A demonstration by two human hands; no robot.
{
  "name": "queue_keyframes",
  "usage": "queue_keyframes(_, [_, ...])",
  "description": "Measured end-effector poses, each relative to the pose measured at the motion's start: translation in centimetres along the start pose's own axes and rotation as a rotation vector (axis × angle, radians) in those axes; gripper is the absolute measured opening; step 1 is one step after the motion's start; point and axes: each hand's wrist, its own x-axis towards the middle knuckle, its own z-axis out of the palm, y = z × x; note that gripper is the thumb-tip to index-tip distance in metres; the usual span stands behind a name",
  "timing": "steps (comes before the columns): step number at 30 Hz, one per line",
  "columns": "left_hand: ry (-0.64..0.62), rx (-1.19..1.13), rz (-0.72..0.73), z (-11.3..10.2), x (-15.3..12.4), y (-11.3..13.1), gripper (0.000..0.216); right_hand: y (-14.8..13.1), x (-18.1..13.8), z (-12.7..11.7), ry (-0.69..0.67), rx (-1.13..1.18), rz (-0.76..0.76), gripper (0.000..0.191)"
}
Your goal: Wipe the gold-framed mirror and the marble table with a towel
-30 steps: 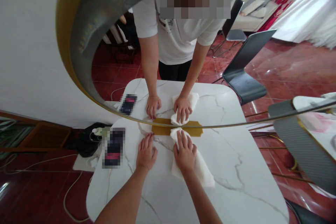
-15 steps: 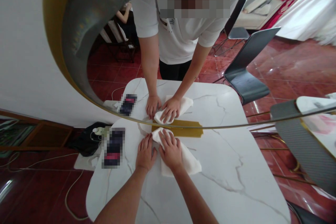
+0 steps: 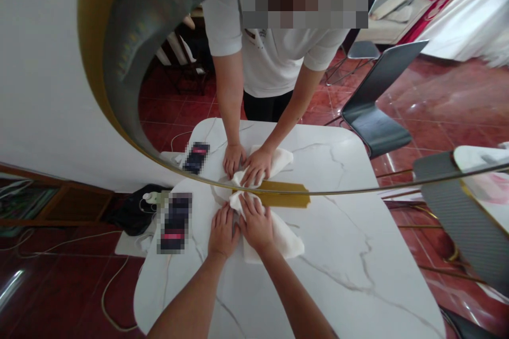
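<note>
My right hand [image 3: 256, 221] lies flat with fingers spread on a white cloth [image 3: 283, 235], pressing it against the white marble table [image 3: 350, 270] at the foot of a round gold-framed mirror [image 3: 107, 63]. Beside it my left hand [image 3: 221, 232] rests flat on the table, fingers stretched out, touching the right hand and holding nothing. The cloth's front end reaches the gold mirror base [image 3: 288, 200]. The mirror shows my reflection: a white shirt and both hands on the cloth.
A phone [image 3: 174, 222] lies on the table's left part. On the red tile floor at the left are a dark bag [image 3: 131, 212] and cables. A dark chair back [image 3: 461, 217] stands at the right; the mirror reflects another chair.
My right hand has slid the cloth leftward along the mirror base, from right of the left hand to touching it. The left hand has stayed in place.
</note>
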Motion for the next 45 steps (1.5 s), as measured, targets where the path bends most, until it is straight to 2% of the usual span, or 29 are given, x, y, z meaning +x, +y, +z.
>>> queue_keyframes(4, [-0.004,0.002,0.012,0.0,0.0,0.0,0.050,-0.4,0.7,0.3,0.010,0.003,0.003,0.061])
queue_keyframes(8, [-0.012,-0.008,-0.007,0.0,0.0,0.0,0.050,-0.3,0.0,0.5,0.019,-0.010,0.013,0.060])
queue_keyframes(13, [0.000,-0.036,-0.005,-0.1,0.0,0.0,0.053,0.7,-2.5,0.4,0.030,-0.014,0.028,0.058])
queue_keyframes(21, [-0.014,-0.063,-0.028,-0.8,0.2,0.4,0.060,3.1,-8.4,0.3,0.036,-0.066,0.031,0.061])
queue_keyframes(26, [-0.013,-0.055,-0.028,-0.6,0.2,0.3,0.059,4.4,-9.5,0.7,0.073,-0.075,0.065,0.058])
queue_keyframes(33, [-0.007,-0.042,-0.025,-0.4,0.1,0.1,0.059,6.2,-7.0,-0.2,0.175,-0.070,0.285,0.047])
queue_keyframes(38, [-0.017,-0.038,-0.026,-0.6,0.2,0.2,0.060,7.5,-5.6,-1.5,0.366,-0.044,0.746,0.046])
queue_keyframes(40, [-0.022,-0.040,-0.029,-0.7,0.2,0.3,0.060,7.8,-5.4,-1.8,0.431,-0.022,0.851,0.048])
queue_keyframes(42, [-0.024,-0.042,-0.033,-0.7,0.2,0.4,0.059,8.1,-5.5,-1.9,0.434,-0.018,0.867,0.049])
queue_keyframes(45, [-0.023,-0.040,-0.037,-0.8,0.2,0.4,0.059,8.5,-6.1,-2.0,0.349,-0.070,0.809,0.050])
